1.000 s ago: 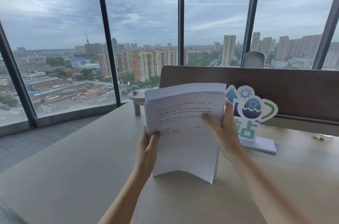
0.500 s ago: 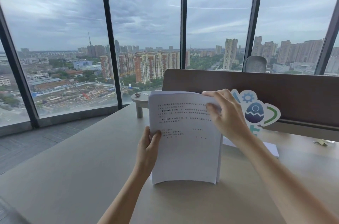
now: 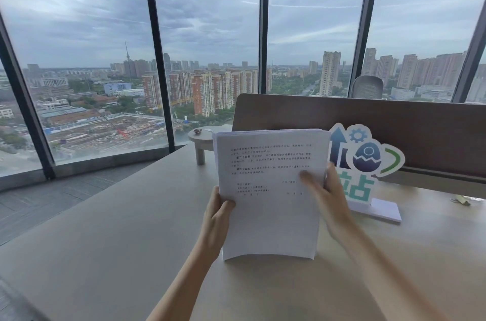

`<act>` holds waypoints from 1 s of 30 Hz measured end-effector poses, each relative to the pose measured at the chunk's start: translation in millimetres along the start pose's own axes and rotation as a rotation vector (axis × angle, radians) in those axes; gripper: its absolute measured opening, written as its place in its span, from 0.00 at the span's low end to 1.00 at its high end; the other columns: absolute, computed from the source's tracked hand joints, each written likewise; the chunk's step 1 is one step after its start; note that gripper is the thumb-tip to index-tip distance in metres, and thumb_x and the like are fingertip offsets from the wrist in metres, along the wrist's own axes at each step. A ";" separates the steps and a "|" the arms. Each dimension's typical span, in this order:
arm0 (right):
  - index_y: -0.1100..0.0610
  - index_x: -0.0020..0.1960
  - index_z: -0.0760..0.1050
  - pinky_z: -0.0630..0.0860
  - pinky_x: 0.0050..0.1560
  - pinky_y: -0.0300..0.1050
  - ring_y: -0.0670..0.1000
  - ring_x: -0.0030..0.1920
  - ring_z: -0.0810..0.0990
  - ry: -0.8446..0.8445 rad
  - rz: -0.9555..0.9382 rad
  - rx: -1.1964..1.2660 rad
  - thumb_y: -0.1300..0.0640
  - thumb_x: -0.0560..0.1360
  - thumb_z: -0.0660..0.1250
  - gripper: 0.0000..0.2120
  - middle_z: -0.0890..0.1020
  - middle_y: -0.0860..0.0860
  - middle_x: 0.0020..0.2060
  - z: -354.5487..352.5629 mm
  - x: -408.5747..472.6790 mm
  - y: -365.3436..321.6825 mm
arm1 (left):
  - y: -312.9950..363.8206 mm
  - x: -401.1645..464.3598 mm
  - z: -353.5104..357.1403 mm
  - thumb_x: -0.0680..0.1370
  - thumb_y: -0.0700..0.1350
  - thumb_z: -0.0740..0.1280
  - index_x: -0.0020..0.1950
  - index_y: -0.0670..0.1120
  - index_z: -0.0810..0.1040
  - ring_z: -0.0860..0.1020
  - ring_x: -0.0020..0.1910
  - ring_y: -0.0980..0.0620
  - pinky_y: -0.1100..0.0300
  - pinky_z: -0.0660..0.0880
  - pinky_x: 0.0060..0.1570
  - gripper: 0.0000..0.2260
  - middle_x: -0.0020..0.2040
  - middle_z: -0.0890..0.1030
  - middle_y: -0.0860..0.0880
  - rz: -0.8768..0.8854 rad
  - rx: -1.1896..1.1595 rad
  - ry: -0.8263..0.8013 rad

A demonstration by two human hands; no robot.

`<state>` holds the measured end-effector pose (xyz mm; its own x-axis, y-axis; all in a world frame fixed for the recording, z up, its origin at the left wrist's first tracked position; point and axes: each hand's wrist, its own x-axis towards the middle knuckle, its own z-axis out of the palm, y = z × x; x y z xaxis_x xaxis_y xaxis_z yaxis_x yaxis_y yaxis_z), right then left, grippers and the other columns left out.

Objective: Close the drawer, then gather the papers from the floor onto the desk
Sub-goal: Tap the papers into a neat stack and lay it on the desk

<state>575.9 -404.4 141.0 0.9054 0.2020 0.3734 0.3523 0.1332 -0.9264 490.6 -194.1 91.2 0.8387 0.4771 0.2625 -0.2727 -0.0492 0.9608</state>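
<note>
Holding: both hands keep a stack of papers (image 3: 268, 189) upright, its bottom edge resting on the desk (image 3: 105, 242).
Left hand (image 3: 217, 218): gripping the stack's left edge.
Right hand (image 3: 330, 202): blurred, clasping the stack's right edge.
Sign (image 3: 365, 160): just beyond the right hand.

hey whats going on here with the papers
A person is holding a stack of papers upright on the desk, its bottom edge resting on the surface. The left hand grips the stack's left edge; the right hand, blurred by motion, is at its right edge. It looks as if they are squaring the sheets up. A sign stands just behind to the right. No drawer or floor papers are in view.
</note>
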 end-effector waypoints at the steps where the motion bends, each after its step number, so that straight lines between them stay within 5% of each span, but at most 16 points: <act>1: 0.51 0.62 0.76 0.81 0.53 0.53 0.55 0.57 0.84 -0.020 0.050 0.021 0.58 0.78 0.67 0.13 0.86 0.48 0.54 0.2 -8.0 12.6 | -0.5 0.2 0.5 0.69 0.40 0.59 0.55 0.41 0.73 0.74 0.49 0.49 0.52 0.70 0.50 0.16 0.49 0.78 0.45 -0.002 0.022 -0.010; 4: 0.51 0.63 0.77 0.79 0.53 0.49 0.52 0.57 0.84 -0.005 0.096 0.081 0.60 0.79 0.67 0.14 0.86 0.48 0.55 2.7 -19.2 33.9 | 0.8 3.3 2.7 0.70 0.37 0.58 0.53 0.37 0.67 0.73 0.44 0.49 0.53 0.71 0.45 0.12 0.46 0.76 0.39 0.018 0.107 -0.017; 7: 0.54 0.62 0.74 0.79 0.58 0.55 0.54 0.58 0.83 0.070 0.066 0.124 0.59 0.78 0.68 0.13 0.85 0.50 0.56 4.4 -12.4 34.1 | 8.5 5.7 4.9 0.74 0.31 0.59 0.50 0.40 0.68 0.75 0.39 0.47 0.55 0.72 0.40 0.08 0.44 0.79 0.38 0.083 0.206 0.038; 13: 0.49 0.54 0.73 0.75 0.51 0.49 0.46 0.50 0.82 0.088 0.048 -0.020 0.63 0.77 0.63 0.11 0.84 0.42 0.46 7.0 -20.6 42.3 | -16.6 -1.4 -4.6 0.73 0.31 0.57 0.58 0.60 0.73 0.79 0.55 0.51 0.53 0.76 0.56 0.25 0.52 0.82 0.55 0.046 0.211 -0.007; 16: 0.48 0.59 0.75 0.74 0.55 0.48 0.46 0.54 0.81 0.112 0.099 -0.078 0.62 0.78 0.62 0.14 0.84 0.43 0.50 11.3 -30.2 60.0 | -29.6 -8.3 -2.8 0.76 0.30 0.55 0.63 0.61 0.70 0.76 0.56 0.59 0.60 0.72 0.57 0.28 0.56 0.79 0.59 0.012 0.282 -0.070; 20: 0.46 0.60 0.73 0.73 0.55 0.42 0.37 0.51 0.80 0.118 0.108 -0.062 0.63 0.80 0.61 0.14 0.83 0.40 0.52 11.8 -28.2 60.7 | -34.3 -1.1 -4.2 0.74 0.36 0.55 0.63 0.51 0.71 0.77 0.48 0.51 0.55 0.74 0.52 0.20 0.52 0.81 0.48 0.028 0.281 -0.006; 22: 0.47 0.60 0.72 0.72 0.52 0.35 0.34 0.50 0.80 0.107 0.106 -0.070 0.63 0.80 0.61 0.13 0.82 0.39 0.51 12.4 -30.4 61.7 | -36.9 -1.8 -4.8 0.75 0.36 0.55 0.60 0.53 0.72 0.76 0.45 0.55 0.60 0.73 0.48 0.18 0.49 0.81 0.52 0.025 0.255 0.008; 25: 0.49 0.62 0.70 0.71 0.50 0.31 0.39 0.55 0.79 0.030 0.183 -0.129 0.61 0.82 0.59 0.11 0.81 0.40 0.53 14.6 -43.7 75.7 | -49.5 -13.1 -5.4 0.80 0.33 0.56 0.62 0.54 0.70 0.76 0.49 0.59 0.68 0.72 0.49 0.18 0.51 0.79 0.59 -0.034 0.261 0.007; 30: 0.54 0.67 0.67 0.69 0.57 0.41 0.49 0.58 0.78 0.002 0.227 -0.190 0.59 0.83 0.58 0.13 0.80 0.48 0.58 14.2 -47.7 84.8 | -57.9 -15.1 -9.2 0.81 0.34 0.56 0.64 0.48 0.69 0.76 0.53 0.54 0.59 0.72 0.56 0.15 0.53 0.78 0.59 -0.062 0.300 -0.002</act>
<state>559.2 -389.0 45.3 0.9665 0.2043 0.1556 0.1786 -0.0997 -0.9788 489.3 -190.3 30.7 0.8504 0.4857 0.2021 -0.0694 -0.2772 0.9583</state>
